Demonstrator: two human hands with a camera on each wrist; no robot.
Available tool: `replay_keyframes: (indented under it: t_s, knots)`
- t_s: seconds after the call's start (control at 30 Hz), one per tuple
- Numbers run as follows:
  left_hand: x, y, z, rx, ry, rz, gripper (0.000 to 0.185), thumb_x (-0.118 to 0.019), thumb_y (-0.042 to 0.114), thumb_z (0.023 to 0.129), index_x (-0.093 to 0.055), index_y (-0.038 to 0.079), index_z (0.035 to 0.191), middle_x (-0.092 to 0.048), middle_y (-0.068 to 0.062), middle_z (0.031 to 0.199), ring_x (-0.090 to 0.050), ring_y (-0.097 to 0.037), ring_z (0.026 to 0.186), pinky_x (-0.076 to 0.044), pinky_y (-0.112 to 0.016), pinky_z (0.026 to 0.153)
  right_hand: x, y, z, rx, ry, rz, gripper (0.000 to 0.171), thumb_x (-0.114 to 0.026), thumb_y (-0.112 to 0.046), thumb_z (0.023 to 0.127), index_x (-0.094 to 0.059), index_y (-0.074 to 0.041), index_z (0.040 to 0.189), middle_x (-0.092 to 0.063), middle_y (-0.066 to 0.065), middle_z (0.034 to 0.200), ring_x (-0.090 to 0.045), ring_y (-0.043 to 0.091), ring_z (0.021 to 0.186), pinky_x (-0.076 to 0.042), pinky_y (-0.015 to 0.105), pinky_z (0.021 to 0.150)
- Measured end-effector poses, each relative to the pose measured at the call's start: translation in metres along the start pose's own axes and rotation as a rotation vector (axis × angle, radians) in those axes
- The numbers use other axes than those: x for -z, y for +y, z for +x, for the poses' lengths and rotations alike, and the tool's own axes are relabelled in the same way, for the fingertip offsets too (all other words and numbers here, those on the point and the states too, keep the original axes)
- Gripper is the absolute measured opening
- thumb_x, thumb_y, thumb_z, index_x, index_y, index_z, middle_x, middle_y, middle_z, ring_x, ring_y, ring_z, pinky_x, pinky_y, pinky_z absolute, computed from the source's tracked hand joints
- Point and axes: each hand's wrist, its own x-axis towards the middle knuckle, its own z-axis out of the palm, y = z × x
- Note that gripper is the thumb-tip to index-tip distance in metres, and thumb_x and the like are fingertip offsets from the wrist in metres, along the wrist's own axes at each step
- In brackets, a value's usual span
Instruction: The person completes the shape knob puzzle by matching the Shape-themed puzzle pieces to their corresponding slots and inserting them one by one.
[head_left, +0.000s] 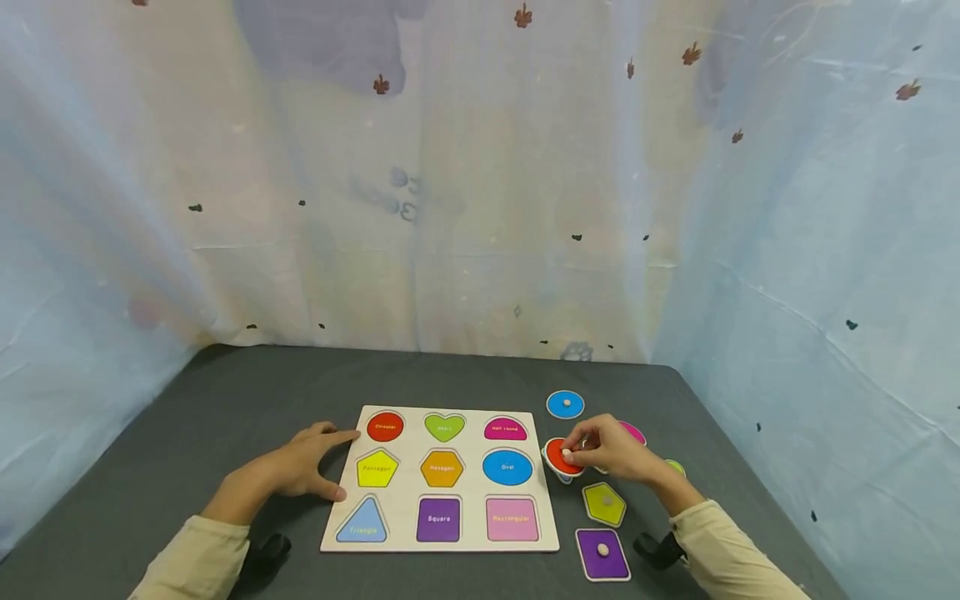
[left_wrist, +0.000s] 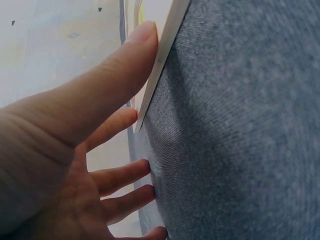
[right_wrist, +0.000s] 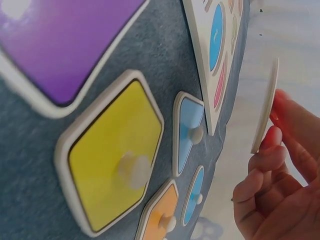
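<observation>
Right hand lifts the red round piece; left hand steadies the puzzle board.

Nearest, the purple square piece [head_left: 602,553] and the yellow pentagon piece [head_left: 604,504] lie on the worktop [head_left: 225,417] just below the right hand [head_left: 611,452], whose grip pinches the red round piece [head_left: 561,457] by its knob, tilted and clear of the cloth. To its left, the puzzle board [head_left: 442,479] has its red circular slot [head_left: 385,427] at the far left corner, just beside the left hand [head_left: 300,467], which rests flat with straight fingers against the board edge. I think it is best to carry the piece level over the board, lower it straight, and keep the left hand pressing. Beyond the grip lies the blue oval piece [head_left: 565,404].
</observation>
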Motion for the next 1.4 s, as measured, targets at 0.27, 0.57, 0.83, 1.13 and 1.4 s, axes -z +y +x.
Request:
replay_keyframes:
  t_s: [0.27,0.57,0.83,1.13,1.4]
  knots:
    - [0.001,0.0,-0.003,-0.005,0.008,-0.003,0.096,-0.093,0.033,0.07,-0.046,0.013,0.151,-0.034,-0.034,0.151,-0.035,-0.055,0.136,-0.034,-0.076,0.105,-0.007,-0.007,0.017,0.026,-0.031,-0.001,0.01,-0.075,-0.011,0.091,-0.076,-0.001,0.093,-0.071,0.013,0.082,-0.05,0.011,0.06,-0.045,0.02,0.053]
    - [-0.001,0.0,-0.003,-0.006,0.006,-0.006,0.095,-0.093,0.031,0.07,-0.046,0.013,0.151,-0.033,-0.034,0.152,-0.034,-0.055,0.137,-0.034,-0.076,0.105,-0.017,-0.017,0.033,0.053,-0.057,0.033,0.009,-0.075,-0.007,0.09,-0.075,0.002,0.091,-0.072,0.017,0.087,-0.06,0.01,0.065,-0.053,0.019,0.059]
    - [-0.004,-0.004,-0.002,0.005,0.011,-0.001,0.097,-0.093,0.035,0.07,-0.046,0.015,0.152,-0.034,-0.033,0.152,-0.034,-0.055,0.138,-0.033,-0.077,0.105,-0.027,-0.023,0.045,0.026,-0.062,0.026,0.009,-0.075,-0.01,0.091,-0.075,-0.001,0.093,-0.072,0.012,0.09,-0.063,0.016,0.069,-0.054,0.02,0.063]
    - [-0.004,0.003,-0.002,0.006,0.014,-0.005,0.097,-0.093,0.033,0.069,-0.046,0.014,0.152,-0.035,-0.032,0.152,-0.035,-0.054,0.138,-0.034,-0.076,0.106,-0.036,-0.021,0.057,0.041,-0.064,-0.004,0.008,-0.076,-0.01,0.09,-0.076,-0.002,0.091,-0.07,0.011,0.085,-0.055,0.015,0.064,-0.049,0.019,0.058]
    - [-0.005,0.001,-0.003,0.016,0.019,0.007,0.097,-0.093,0.033,0.069,-0.046,0.014,0.152,-0.036,-0.031,0.152,-0.037,-0.052,0.137,-0.035,-0.075,0.106,-0.045,-0.031,0.073,0.025,-0.079,-0.004,0.007,-0.076,-0.008,0.09,-0.076,-0.001,0.093,-0.069,0.012,0.089,-0.057,0.016,0.07,-0.05,0.017,0.062]
